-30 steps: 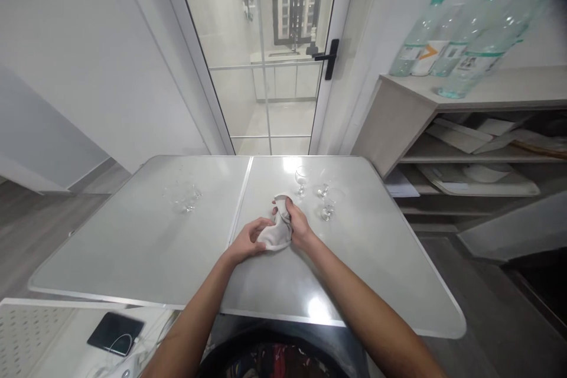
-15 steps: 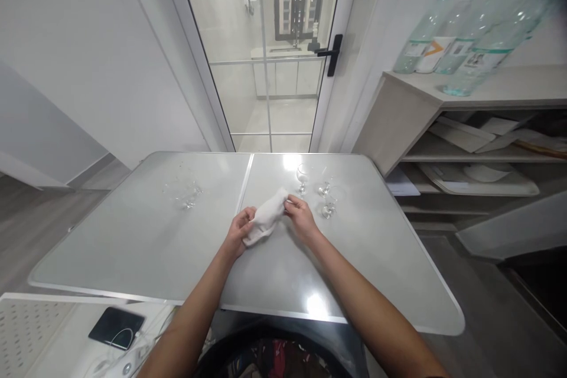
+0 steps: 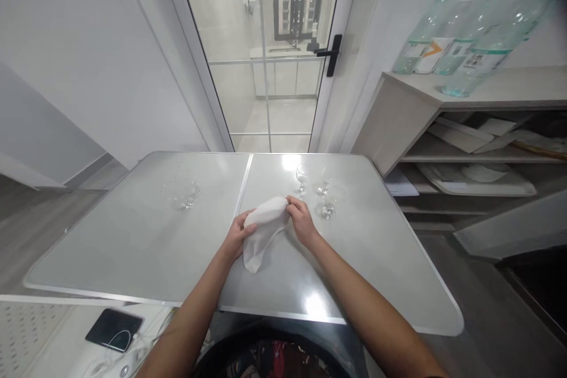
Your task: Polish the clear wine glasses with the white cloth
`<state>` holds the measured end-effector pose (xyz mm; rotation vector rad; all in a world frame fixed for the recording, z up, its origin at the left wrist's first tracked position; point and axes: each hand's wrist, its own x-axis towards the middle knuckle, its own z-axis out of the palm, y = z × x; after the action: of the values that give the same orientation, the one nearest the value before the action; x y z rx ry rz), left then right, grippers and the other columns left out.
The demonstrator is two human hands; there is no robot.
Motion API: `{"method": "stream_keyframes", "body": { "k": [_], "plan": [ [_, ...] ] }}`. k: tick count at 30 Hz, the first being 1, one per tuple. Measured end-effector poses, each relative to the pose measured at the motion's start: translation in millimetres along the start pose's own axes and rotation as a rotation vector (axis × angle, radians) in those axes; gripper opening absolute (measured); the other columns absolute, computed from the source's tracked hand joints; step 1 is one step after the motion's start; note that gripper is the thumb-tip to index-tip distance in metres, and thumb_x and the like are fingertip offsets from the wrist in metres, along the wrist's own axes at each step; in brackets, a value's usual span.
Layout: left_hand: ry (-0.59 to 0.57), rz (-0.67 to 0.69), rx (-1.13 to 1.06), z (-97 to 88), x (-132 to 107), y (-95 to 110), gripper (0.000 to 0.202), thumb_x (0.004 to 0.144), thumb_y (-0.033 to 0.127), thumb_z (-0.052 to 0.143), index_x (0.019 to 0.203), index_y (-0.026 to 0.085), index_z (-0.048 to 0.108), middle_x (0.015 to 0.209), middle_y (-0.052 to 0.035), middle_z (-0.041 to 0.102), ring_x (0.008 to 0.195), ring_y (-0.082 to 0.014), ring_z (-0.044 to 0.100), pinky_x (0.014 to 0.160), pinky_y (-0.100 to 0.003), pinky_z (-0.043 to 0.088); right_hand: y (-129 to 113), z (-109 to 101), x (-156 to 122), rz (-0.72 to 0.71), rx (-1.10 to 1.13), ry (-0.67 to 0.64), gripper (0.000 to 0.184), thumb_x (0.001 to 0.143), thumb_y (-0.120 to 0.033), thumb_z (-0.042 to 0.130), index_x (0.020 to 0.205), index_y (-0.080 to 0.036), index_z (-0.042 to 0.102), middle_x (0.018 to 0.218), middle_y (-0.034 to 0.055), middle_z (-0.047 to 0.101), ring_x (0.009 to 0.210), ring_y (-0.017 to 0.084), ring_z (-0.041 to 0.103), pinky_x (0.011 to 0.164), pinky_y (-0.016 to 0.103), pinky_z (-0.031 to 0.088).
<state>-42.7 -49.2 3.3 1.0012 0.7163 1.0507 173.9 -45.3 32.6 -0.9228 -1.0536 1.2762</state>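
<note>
A white cloth (image 3: pixel 264 229) is stretched between my two hands above the table, its lower corner hanging down. My left hand (image 3: pixel 238 235) is closed on its left edge, thumb on the near side. Pinched at the upper right corner, the cloth is also gripped by my right hand (image 3: pixel 302 220). Just beyond and right of that hand stand small stemmed glasses: one glass (image 3: pixel 302 178) at the back, a second glass (image 3: pixel 324 186) beside it, and a third glass (image 3: pixel 328 209) nearer. More clear glassware (image 3: pixel 186 196), hard to separate, stands on the left half.
The grey folding table (image 3: pixel 146 248) has a seam down its middle. At right, a shelf unit (image 3: pixel 407 91) bears several plastic bottles (image 3: pixel 481 65). Behind the table is a glass door (image 3: pixel 266 82). A black phone (image 3: pixel 114 329) with a cable lies on a white surface at lower left.
The cloth has opened out from a bunched strip, and its lower part now hangs down between my hands. Both hands keep their hold in nearly the same place.
</note>
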Motion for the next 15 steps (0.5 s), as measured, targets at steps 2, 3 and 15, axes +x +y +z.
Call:
{"method": "stream_keyframes", "body": {
  "k": [2, 3, 15],
  "plan": [
    [0.073, 0.030, -0.062, 0.3, 2, 1, 0.037, 0.076, 0.037, 0.086, 0.092, 0.018, 0.059, 0.074, 0.0025, 0.062, 0.064, -0.0112, 0.058, 0.061, -0.019, 0.045, 3, -2, 2, 0.033, -0.036, 0.093, 0.011, 0.079, -0.029, 0.059, 0.072, -0.022, 0.058, 0.066, -0.0046, 0.049, 0.064, 0.014, 0.041, 0.059, 0.023, 0.032],
    [0.102, 0.046, -0.090, 0.2, 3, 1, 0.037, 0.078, 0.038, 0.085, 0.093, 0.020, 0.056, 0.072, 0.0041, 0.060, 0.062, -0.0102, 0.057, 0.060, -0.018, 0.044, 4, -3, 3, 0.048, -0.021, 0.129, 0.010, 0.080, -0.031, 0.061, 0.077, -0.022, 0.059, 0.065, -0.0057, 0.049, 0.062, 0.013, 0.041, 0.057, 0.023, 0.031],
    [0.176, 0.039, -0.010, -0.3, 12, -5, 0.076, 0.081, 0.039, 0.083, 0.144, 0.036, 0.039, 0.109, -0.0018, 0.067, 0.088, -0.0144, 0.069, 0.078, -0.025, 0.055, -12, -7, 4, 0.032, 0.225, 0.152, 0.037, 0.077, -0.031, 0.070, 0.112, -0.021, 0.074, 0.085, -0.0001, 0.067, 0.070, 0.014, 0.053, 0.061, 0.024, 0.039]
  ]
}}
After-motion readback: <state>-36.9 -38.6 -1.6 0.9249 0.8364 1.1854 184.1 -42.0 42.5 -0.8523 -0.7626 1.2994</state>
